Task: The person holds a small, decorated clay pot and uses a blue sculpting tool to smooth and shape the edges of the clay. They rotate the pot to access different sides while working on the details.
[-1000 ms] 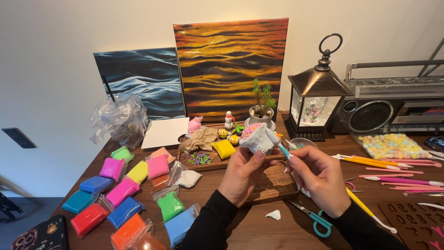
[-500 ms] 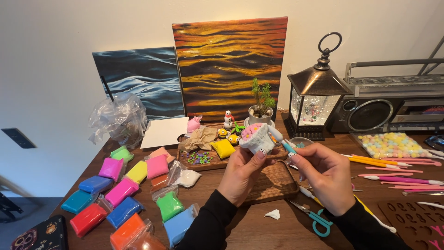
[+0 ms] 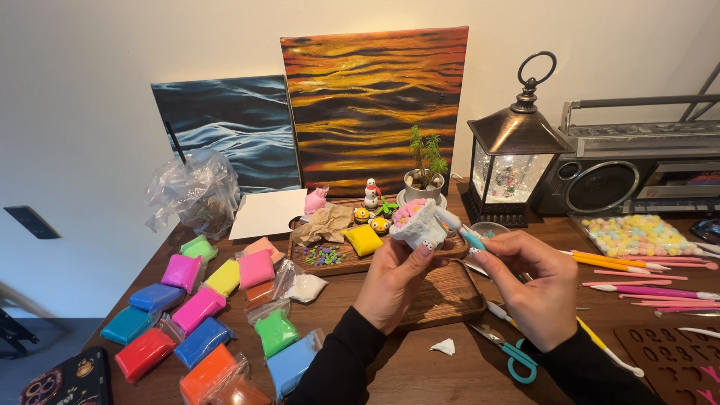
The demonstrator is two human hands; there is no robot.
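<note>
Near edge, 7 o'clock: dark phone case (image 3: 66, 381), cut off by the frame. Bagged clay blocks (image 3: 196, 307) in many colours fanned across 8 to 9 o'clock on the wooden table (image 3: 420, 375). Scissors with teal handles (image 3: 508, 352) at 5 o'clock, half under the right forearm; small white scrap (image 3: 444, 346) just beside. Brown letter mould (image 3: 675, 352) at 4 o'clock, cropped at the corner.

Centre: left hand (image 3: 394, 281) raised over an oval wooden tray (image 3: 450, 296), fingers curled, pinching a white clay pot with pink top (image 3: 416, 223) between thumb and fingertips. Underside of pot hidden by fingers. Right hand (image 3: 536, 289) at 3 o'clock of it, closed in a pen grip on a light-blue modelling tool (image 3: 463, 234); tip touching the pot's side, exact contact point hard to make out.

Beyond: board with small clay figures (image 3: 369, 202), partly blocked by the pot. Modelling sticks (image 3: 637, 274) at 3 o'clock. Crumpled plastic cup (image 3: 191, 191) at 10 o'clock. Far: two wave paintings (image 3: 367, 105), lantern (image 3: 517, 161), radio (image 3: 637, 161) cropped at right.
</note>
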